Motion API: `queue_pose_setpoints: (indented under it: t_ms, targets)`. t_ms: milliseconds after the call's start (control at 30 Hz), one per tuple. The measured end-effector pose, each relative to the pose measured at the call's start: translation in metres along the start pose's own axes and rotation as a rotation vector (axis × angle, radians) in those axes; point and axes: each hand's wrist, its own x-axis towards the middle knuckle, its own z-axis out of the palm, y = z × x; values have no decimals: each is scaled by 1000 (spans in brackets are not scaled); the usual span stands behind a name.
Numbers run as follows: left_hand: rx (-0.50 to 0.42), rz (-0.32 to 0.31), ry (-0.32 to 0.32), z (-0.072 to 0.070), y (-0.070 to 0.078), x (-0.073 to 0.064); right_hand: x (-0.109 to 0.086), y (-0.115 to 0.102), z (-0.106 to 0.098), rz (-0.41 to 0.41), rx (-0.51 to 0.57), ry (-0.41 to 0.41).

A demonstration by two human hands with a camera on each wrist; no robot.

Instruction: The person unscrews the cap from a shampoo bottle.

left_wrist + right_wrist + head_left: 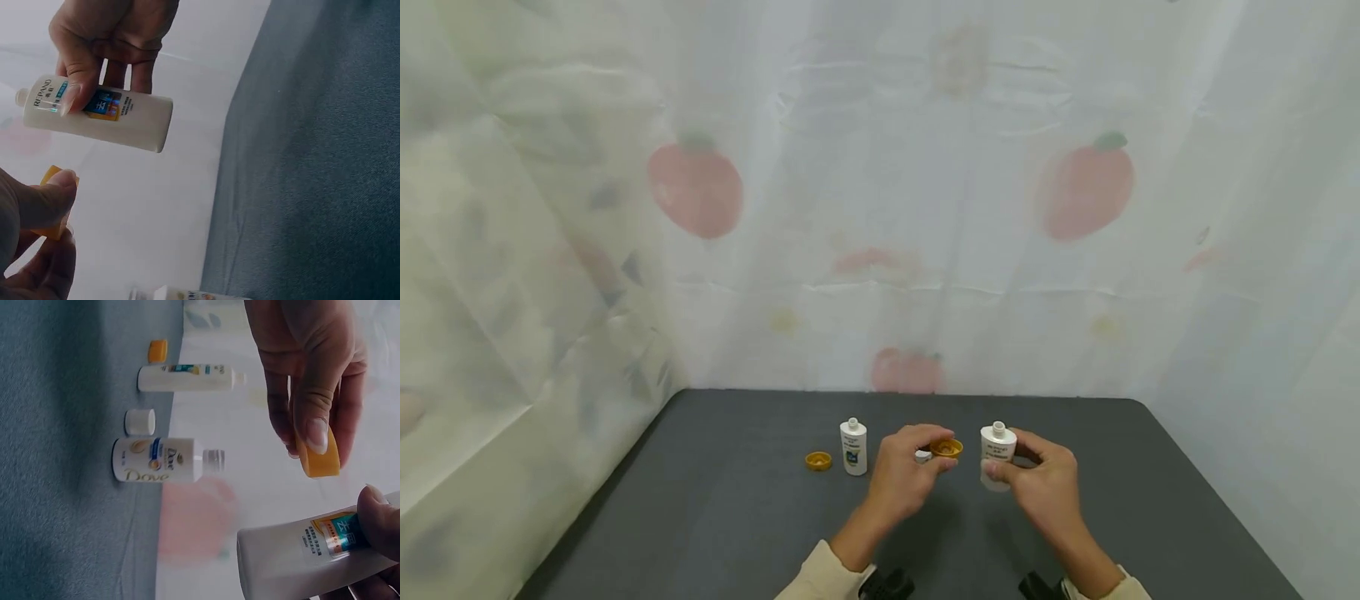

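My left hand [901,468] pinches a golden-orange bottle cap [946,448] between thumb and fingers, its hollow side turned up. To the right, my right hand [1051,477] grips a white REPAND bottle [997,443] upright, thumb across the front. Its narrow neck is bare. Cap and bottle are a short gap apart, both held above the table. Left of my left hand, a similar white bottle [853,448] stands uncapped, with another golden-orange cap [818,461] beside it. A white Dove bottle [156,460] with a bare neck appears in the right wrist view, next to a white cap [140,422].
The dark grey table [737,525] runs back to a pale curtain [880,183] printed with fruit. Curtain material also hangs along the left and right sides. Black wrist straps [887,585] show below the left hand.
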Motion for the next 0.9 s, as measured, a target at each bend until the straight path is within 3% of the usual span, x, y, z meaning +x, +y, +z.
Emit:
queue_pose_setpoints:
  t_ms: [633,900]
  targets:
    - [174,-132,74,30,-10,0,21,20,-2,28,-52,9]
    - [236,-104,89,40,-12,-1,25,29,-2,55,-66,30]
